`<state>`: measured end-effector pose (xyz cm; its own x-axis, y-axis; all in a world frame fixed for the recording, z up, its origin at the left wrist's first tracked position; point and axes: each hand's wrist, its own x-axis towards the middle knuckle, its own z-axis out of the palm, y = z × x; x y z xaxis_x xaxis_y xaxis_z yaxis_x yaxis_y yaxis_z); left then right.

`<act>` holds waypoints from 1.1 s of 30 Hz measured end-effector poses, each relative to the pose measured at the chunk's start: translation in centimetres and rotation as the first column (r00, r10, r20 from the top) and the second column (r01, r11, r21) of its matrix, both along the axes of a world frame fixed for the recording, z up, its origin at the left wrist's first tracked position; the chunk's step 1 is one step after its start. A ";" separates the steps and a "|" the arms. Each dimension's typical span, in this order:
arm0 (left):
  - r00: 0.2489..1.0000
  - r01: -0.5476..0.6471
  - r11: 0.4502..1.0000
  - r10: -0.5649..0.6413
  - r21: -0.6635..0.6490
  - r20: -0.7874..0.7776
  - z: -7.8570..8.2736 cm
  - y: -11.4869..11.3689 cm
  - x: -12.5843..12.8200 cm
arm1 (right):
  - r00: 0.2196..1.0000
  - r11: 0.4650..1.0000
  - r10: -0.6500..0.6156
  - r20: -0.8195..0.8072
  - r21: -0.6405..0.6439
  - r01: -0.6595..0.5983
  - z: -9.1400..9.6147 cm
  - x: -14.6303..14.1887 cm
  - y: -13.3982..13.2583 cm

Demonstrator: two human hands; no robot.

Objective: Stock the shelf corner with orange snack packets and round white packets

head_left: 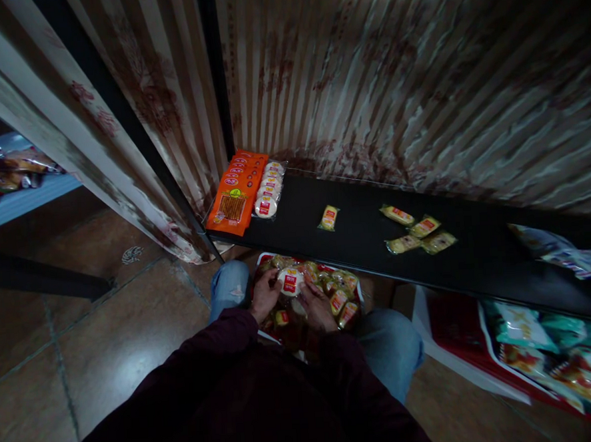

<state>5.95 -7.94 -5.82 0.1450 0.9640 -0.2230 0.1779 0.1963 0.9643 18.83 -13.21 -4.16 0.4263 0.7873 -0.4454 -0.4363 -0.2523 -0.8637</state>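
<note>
Both my hands grip a round white wrapped cake [290, 283] with a red label, in clear plastic. My left hand [266, 295] pinches its left edge and my right hand [319, 306] its lower right edge. Beneath it, between my knees, is a white-rimmed red box [361, 296] of small yellow wrapped cakes [338, 301]. On the black shelf [296, 227] ahead, a row of similar round white cakes [269, 189] lies beside orange snack packets [236, 192]. A single yellow wrapped cake [329, 217] lies farther right, then a small group of yellow wrapped cakes [424, 226].
A pleated curtain [367, 90] hangs behind the shelf, with black metal posts [214, 66] at left. Shiny bags [552, 248] lie at the shelf's right end. Below them stands a bin of green and red snack bags [543, 339]. At far left, a blue shelf [28, 200] holds packaged food.
</note>
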 end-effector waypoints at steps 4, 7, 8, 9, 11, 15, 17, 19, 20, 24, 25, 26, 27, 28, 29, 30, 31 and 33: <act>0.999 -0.017 1.000 0.017 -0.009 0.046 0.0 0.3 0.2 | 0.998 0.998 -0.024 -0.062 -0.055 0.021 0.3 0.1 0.2; 0.999 -0.020 1.000 0.020 0.017 0.029 -0.1 0.6 0.4 | 0.995 0.998 0.022 -0.096 -0.050 -0.026 0.9 0.2 0.4; 1.000 -0.028 0.999 0.027 0.028 0.015 0.0 0.7 0.4 | 0.995 0.998 0.037 -0.098 -0.045 -0.041 1.1 0.2 0.5; 0.999 -0.040 0.998 0.040 0.041 0.001 0.0 0.7 0.4 | 0.995 0.998 0.043 -0.095 -0.040 -0.047 1.2 0.2 0.5; 0.997 -0.065 0.995 0.067 0.074 -0.023 0.3 0.6 0.5 | 0.997 0.998 0.031 -0.075 -0.045 -0.035 1.6 0.1 0.5; 0.997 -0.051 0.987 0.059 0.155 -0.045 1.5 -0.1 0.7 | 1.000 0.999 0.006 -0.026 -0.044 -0.007 1.9 -0.2 0.4; 0.999 -0.021 0.991 0.025 0.129 -0.033 2.2 -0.5 0.8 | 1.000 1.000 0.001 -0.005 -0.028 -0.001 2.1 -0.5 0.3; 1.000 -0.011 0.998 0.011 0.063 0.008 2.9 -0.9 0.9 | 1.000 0.999 -0.005 0.031 -0.032 0.006 2.6 -0.9 0.1; 0.999 -0.014 1.000 0.013 0.023 0.044 3.2 -1.0 0.9 | 0.999 0.999 -0.001 0.047 -0.033 0.003 2.9 -1.1 0.0; 0.965 0.018 0.992 0.016 -0.125 0.263 3.9 -1.2 1.2 | 0.988 0.994 0.103 0.118 0.036 -0.108 3.9 -1.7 -0.5; 0.947 0.029 0.988 0.022 -0.154 0.321 3.9 -1.3 1.3 | 0.979 0.990 0.124 0.160 0.049 -0.133 4.0 -1.8 -0.6; 0.927 0.040 0.983 0.029 -0.176 0.373 3.8 -1.3 1.4 | 0.968 0.987 0.134 0.211 0.058 -0.149 3.9 -1.8 -0.6; 0.907 0.050 0.980 0.037 -0.194 0.420 3.6 -1.4 1.4 | 0.956 0.986 0.133 0.261 0.064 -0.155 3.8 -1.8 -0.6; 0.888 0.058 0.976 0.045 -0.210 0.457 3.4 -1.4 1.5 | 0.945 0.985 0.126 0.303 0.074 -0.155 3.5 -1.8 -0.6; 0.873 0.065 0.972 0.054 -0.224 0.485 3.2 -1.4 1.6 | 0.936 0.984 0.118 0.330 0.088 -0.155 3.3 -1.8 -0.6; 0.861 0.063 0.969 0.067 -0.237 0.504 3.0 -1.4 1.7 | 0.930 0.982 0.112 0.349 0.103 -0.157 2.9 -1.7 -0.5; 0.852 0.054 0.966 0.087 -0.252 0.516 2.8 -1.4 1.7 | 0.925 0.980 0.107 0.365 0.116 -0.159 2.6 -1.6 -0.5; 0.831 0.018 0.958 0.144 -0.285 0.538 2.5 -1.2 1.8 | 0.910 0.979 0.095 0.403 0.131 -0.159 2.0 -1.5 -0.5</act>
<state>7.77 -9.14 -3.30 0.2622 0.8897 -0.3738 -0.3850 0.4516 0.8049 17.35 -13.68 -2.14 0.4326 0.8923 -0.1288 -0.0272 -0.1299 -0.9912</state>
